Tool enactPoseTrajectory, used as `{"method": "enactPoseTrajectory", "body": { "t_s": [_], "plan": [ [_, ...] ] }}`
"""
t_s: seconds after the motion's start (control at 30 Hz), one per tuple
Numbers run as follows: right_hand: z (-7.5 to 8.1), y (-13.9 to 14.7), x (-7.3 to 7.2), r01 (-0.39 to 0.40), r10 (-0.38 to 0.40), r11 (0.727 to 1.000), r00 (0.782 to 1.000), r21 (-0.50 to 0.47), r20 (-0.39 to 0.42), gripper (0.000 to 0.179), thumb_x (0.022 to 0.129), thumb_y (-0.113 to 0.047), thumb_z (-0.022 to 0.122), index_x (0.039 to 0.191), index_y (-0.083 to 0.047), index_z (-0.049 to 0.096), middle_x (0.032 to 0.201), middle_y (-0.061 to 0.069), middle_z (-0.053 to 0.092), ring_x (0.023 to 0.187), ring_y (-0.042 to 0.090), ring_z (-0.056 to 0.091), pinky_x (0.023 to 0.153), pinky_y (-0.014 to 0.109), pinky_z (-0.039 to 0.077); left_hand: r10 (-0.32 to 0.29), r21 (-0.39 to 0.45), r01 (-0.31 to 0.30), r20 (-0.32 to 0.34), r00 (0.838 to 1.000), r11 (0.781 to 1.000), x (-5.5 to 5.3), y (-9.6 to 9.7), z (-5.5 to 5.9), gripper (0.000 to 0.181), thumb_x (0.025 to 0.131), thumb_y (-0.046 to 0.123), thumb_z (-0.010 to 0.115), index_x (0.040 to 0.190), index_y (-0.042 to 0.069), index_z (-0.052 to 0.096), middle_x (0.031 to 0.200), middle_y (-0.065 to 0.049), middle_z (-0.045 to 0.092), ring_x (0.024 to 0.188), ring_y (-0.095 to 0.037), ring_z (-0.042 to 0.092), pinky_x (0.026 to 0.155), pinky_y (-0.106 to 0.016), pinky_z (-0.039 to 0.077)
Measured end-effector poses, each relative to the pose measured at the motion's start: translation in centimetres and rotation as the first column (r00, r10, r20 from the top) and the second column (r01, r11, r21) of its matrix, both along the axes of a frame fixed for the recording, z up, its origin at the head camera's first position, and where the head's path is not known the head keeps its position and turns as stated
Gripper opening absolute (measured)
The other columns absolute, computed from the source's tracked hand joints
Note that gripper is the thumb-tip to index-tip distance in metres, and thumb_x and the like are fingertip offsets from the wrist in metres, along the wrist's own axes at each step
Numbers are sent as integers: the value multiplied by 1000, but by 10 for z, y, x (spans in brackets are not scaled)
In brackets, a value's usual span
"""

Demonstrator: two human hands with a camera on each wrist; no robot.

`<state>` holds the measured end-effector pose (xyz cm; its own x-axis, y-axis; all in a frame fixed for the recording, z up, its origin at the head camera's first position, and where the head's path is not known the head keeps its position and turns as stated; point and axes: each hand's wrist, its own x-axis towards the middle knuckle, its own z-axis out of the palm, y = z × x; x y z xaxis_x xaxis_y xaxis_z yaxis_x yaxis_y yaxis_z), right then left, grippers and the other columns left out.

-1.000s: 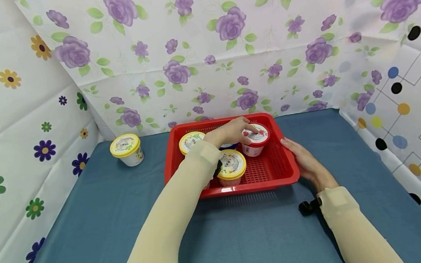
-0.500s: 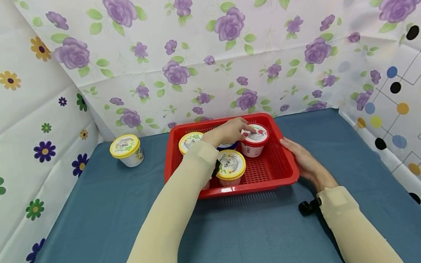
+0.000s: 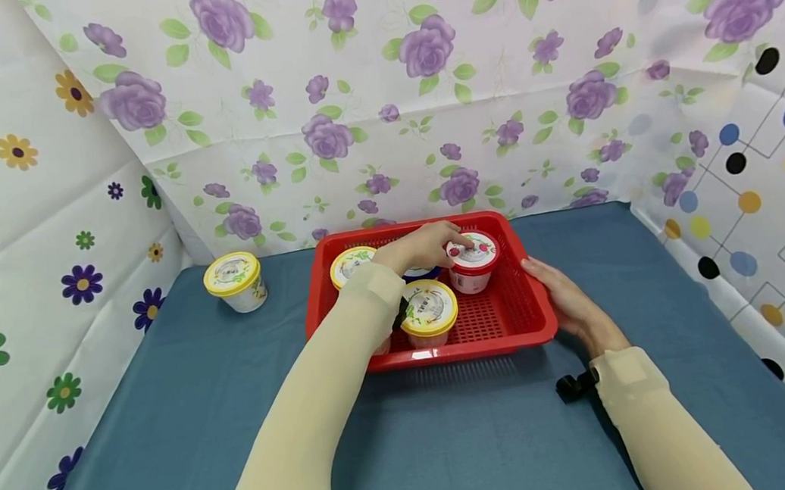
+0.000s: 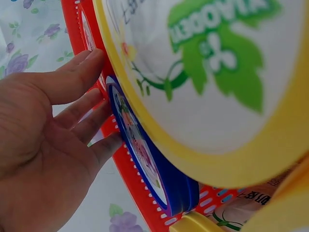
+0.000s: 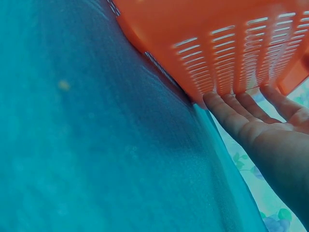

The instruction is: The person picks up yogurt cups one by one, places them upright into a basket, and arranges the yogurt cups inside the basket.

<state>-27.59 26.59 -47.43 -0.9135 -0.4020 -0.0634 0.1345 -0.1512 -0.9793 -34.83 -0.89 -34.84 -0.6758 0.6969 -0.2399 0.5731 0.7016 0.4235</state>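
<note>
A red basket (image 3: 517, 326) holds several lidded tubs. My left hand (image 3: 420, 247) reaches over it, its fingertips touching the red-lidded tub (image 3: 471, 279) at the lid's top and near edge. In the left wrist view the fingers of that hand (image 4: 53, 130) are stretched out loosely, some of them against the blue-lidded tub (image 4: 181, 193). My right hand (image 3: 569, 299) holds the basket's right side; from the right wrist view, straight fingers (image 5: 224, 113) press the slotted outer wall, with the thumb only partly visible near the rim.
Two yellow-lidded tubs (image 3: 429, 307) stand in the basket, one partly behind my left arm. Another yellow-lidded tub (image 3: 236, 281) is on the blue cloth (image 3: 461, 437) to the left. Printed sheets (image 3: 388, 177) wall in the back and sides.
The left hand's thumb and fingers slide slightly left over the red lid. The right hand and the basket stay in place.
</note>
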Motion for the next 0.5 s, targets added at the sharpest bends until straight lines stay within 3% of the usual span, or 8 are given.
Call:
{"method": "enactPoseTrajectory", "body": {
  "t_s": [0.5],
  "plan": [
    [0, 0, 0, 8, -8, 1000, 1000, 14, -2, 57, 113, -40, 40, 161, -11, 30, 136, 12, 62, 108, 20, 71, 85, 38, 62, -7, 26, 7, -7, 1000, 1000, 0, -2, 0, 50, 101, 1, 65, 148, 16, 60, 164, -15, 37, 151, -31, 35, 117, -40, 40]
  ]
}}
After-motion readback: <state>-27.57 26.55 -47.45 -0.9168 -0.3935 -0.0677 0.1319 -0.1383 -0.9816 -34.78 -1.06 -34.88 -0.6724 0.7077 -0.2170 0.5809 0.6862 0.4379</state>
